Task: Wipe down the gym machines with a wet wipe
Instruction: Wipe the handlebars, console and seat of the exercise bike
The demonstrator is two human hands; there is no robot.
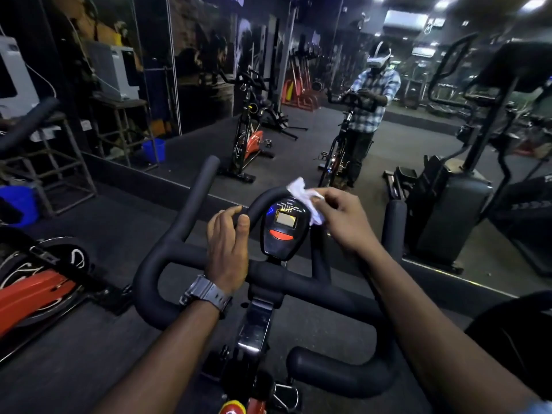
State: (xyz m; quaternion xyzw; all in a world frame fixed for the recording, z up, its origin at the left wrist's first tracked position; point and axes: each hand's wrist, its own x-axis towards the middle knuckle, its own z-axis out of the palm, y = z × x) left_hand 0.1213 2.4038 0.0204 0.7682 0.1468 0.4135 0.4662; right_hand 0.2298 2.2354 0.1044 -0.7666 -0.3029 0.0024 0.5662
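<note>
I stand over a spin bike with black padded handlebars (301,282). Its small black console (283,231) has a lit screen and a red button. My right hand (343,219) pinches a crumpled white wet wipe (301,191) against the console's upper right edge and the curved bar behind it. My left hand (228,252), with a grey watch on the wrist, rests on the inner loop of the handlebar just left of the console, fingers curled over the bar.
A wall mirror (298,100) ahead reflects me, the bike and another orange spin bike (249,135). An orange bike (33,291) lies at my left. An elliptical machine (466,180) stands at right. Blue buckets (21,204) and metal stands sit at far left.
</note>
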